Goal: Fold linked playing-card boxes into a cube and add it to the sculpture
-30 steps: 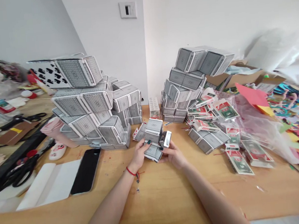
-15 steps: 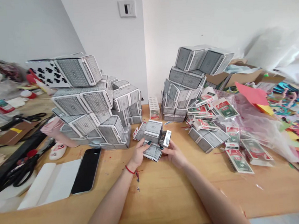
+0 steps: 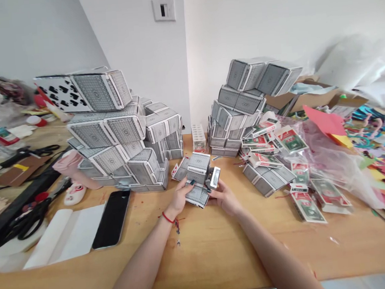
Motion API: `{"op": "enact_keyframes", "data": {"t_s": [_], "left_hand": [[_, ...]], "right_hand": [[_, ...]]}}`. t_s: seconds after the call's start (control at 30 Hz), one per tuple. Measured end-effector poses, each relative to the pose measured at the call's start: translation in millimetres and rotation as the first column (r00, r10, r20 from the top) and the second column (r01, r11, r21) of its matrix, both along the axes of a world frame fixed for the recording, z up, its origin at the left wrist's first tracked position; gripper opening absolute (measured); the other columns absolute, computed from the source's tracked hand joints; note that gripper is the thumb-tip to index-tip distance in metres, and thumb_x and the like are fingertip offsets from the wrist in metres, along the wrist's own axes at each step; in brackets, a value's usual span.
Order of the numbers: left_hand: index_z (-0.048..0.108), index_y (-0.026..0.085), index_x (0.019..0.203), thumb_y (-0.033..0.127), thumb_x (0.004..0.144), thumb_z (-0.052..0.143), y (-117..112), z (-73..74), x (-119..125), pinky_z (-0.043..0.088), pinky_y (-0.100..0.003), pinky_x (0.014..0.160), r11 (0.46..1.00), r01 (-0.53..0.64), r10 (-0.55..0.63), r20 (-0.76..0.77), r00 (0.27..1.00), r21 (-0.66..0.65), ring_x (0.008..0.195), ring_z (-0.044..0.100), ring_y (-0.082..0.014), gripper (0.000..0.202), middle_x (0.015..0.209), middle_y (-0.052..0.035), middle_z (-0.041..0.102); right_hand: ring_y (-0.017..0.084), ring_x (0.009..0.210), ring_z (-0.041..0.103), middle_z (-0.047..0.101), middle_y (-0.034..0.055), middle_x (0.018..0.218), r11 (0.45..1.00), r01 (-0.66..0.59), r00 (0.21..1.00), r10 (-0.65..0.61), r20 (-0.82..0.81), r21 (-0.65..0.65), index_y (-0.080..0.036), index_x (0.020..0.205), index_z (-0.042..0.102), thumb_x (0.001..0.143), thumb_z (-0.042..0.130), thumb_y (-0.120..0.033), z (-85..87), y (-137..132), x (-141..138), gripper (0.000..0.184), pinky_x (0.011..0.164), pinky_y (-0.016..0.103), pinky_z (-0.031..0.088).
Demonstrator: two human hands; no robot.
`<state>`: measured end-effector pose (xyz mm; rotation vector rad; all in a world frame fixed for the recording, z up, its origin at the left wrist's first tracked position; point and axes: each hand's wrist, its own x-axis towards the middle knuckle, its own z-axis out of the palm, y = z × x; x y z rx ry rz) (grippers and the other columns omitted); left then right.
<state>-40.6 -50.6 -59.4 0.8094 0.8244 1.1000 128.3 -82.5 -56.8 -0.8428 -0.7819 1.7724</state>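
Note:
Between my hands, above the middle of the table, is a small structure of folded playing cards [image 3: 198, 167] with grey patterned backs; a red-suited card face shows at its left. My left hand [image 3: 180, 198] grips its near left side, thumb laid on top. On the other side my right hand [image 3: 224, 197] holds the right edge, fingers around an upright folded card [image 3: 215, 178] with a white rim. The undersides of both hands' fingers are partly hidden. Stacked blocks of folded cards stand at the left [image 3: 110, 133] and at the right [image 3: 239, 109].
Boxed card decks [image 3: 307, 206] and plastic wrap [image 3: 335, 163] lie at the right, beside a loose card block [image 3: 268, 178]. A black phone [image 3: 111, 220], white paper [image 3: 75, 231] and black scissors [image 3: 33, 214] lie at the left. A clear pack [image 3: 198, 138] stands by the wall.
The top of the held card structure looks very slightly raised or tilted. Both hands keep nearly the same place and grip.

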Motion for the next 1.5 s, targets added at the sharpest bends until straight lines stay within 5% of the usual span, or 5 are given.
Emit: {"op": "enact_keyframes", "data": {"t_s": [0.23,0.63,1.0,1.5], "left_hand": [[0.067,0.017,0.091,0.023,0.058,0.070,-0.6,2.5,0.6,0.045,-0.027,0.072,1.000,-0.002,0.002,0.023,1.000,-0.004,0.082,0.064,-0.0210,0.033,0.087,-0.0040,0.071],[0.066,0.015,0.080,0.020,0.057,0.071,1.5,4.5,-1.0,0.046,-0.027,0.068,0.998,0.006,-0.004,0.029,1.000,-0.062,0.079,0.065,-0.0208,0.024,0.084,-0.0049,0.071],[0.066,0.015,0.088,0.015,0.057,0.069,3.5,6.6,-2.7,0.043,-0.030,0.083,0.998,0.053,-0.053,0.017,0.998,-0.030,0.095,0.062,-0.0225,0.031,0.098,-0.0046,0.070],[0.066,0.015,0.089,0.015,0.056,0.068,2.6,7.7,-0.8,0.045,-0.029,0.072,0.998,0.014,-0.013,0.024,1.000,-0.058,0.084,0.064,-0.0226,0.033,0.082,-0.0037,0.072]], "right_hand": [[0.023,0.077,0.066,0.069,0.0031,0.091,0.996,0.092,0.996,-0.092,0.016,-0.007,-0.026,0.116,0.052,0.064,0.076,-0.030,-1.8,-2.4,-7.1,0.058,0.067,0.041,0.054],[0.020,0.073,0.066,0.069,0.0022,0.086,0.999,0.047,0.998,-0.046,0.037,-0.022,-0.025,0.122,0.048,0.066,0.075,-0.033,0.1,-1.0,-5.5,0.063,0.068,0.040,0.053],[0.019,0.070,0.065,0.069,0.0014,0.084,0.999,0.051,0.998,-0.051,0.020,-0.015,-0.024,0.117,0.052,0.064,0.077,-0.032,-3.5,-0.4,-5.4,0.059,0.064,0.036,0.053],[0.021,0.073,0.066,0.069,0.0033,0.088,0.999,0.033,0.998,-0.032,0.046,-0.032,-0.023,0.122,0.049,0.065,0.075,-0.033,-1.0,0.0,-4.1,0.064,0.067,0.040,0.054]]}}
